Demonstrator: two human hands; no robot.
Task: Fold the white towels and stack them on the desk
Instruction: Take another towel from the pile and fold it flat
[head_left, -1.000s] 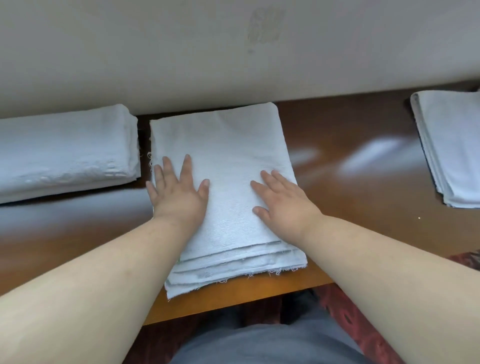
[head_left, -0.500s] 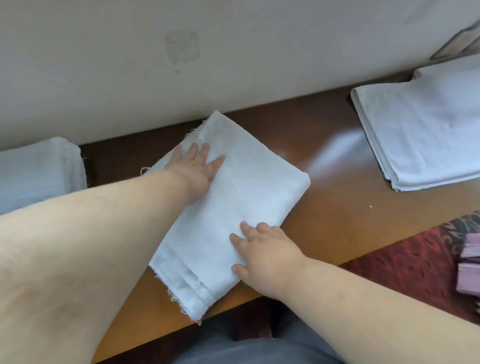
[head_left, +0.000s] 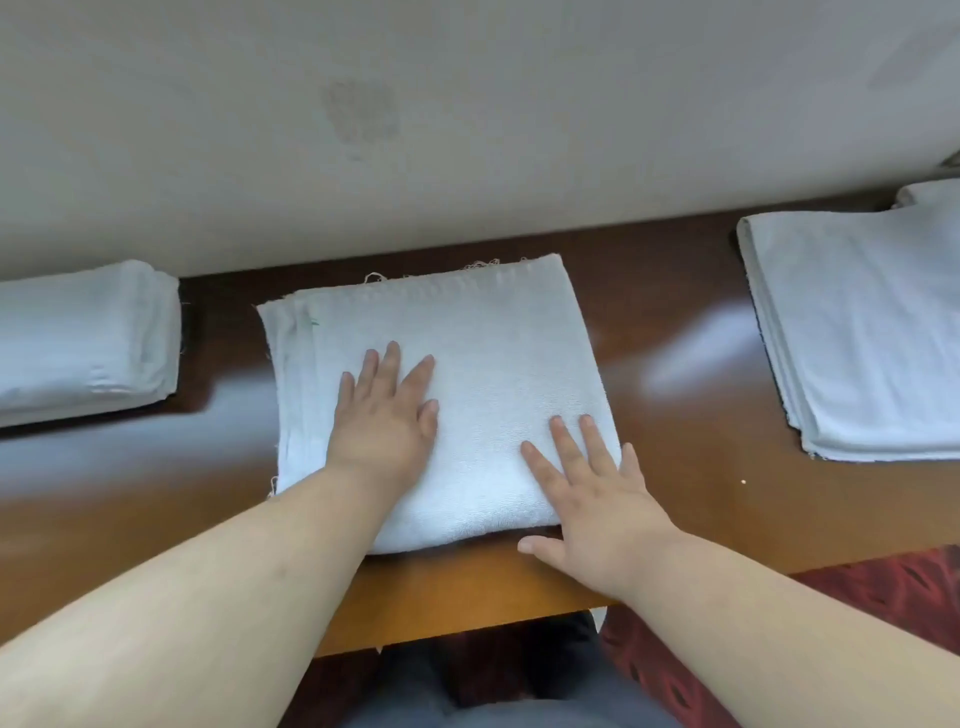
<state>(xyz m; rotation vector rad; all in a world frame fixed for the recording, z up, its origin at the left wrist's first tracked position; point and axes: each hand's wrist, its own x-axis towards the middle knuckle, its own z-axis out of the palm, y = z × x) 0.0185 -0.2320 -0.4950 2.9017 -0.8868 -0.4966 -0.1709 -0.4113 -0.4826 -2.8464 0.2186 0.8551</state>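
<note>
Three lots of white terry cloth lie on the glossy brown wooden desk (head_left: 675, 332), which runs along a plain pale wall (head_left: 467, 104) bearing a faint grey smudge. In the middle sits the folded towel (head_left: 467, 332), a thick, roughly square pad of nubbly cloth with a rounded fold along its near edge and frayed threads at its far and left edges, where the layers show as thin steps. It lies close to the desk's near edge.

The left hand (head_left: 384, 421) rests flat on the towel's left half, fingers straight and slightly spread, its grip wide and holding nothing. The right hand (head_left: 597, 499) lies flat over the towel's near right corner, fingers straight on the cloth, the thumb stretched out on the bare wood just in front of the fold; its grip is likewise wide.

At the far left, well apart from the middle towel, lies a plump stack of folded towels (head_left: 88, 338) with soft rounded sides. At the right sits a flatter pile of towels (head_left: 857, 332), its thin layered edges facing the centre. Below the desk edge show dark grey trousers (head_left: 467, 696) and a red patterned carpet (head_left: 883, 597).
</note>
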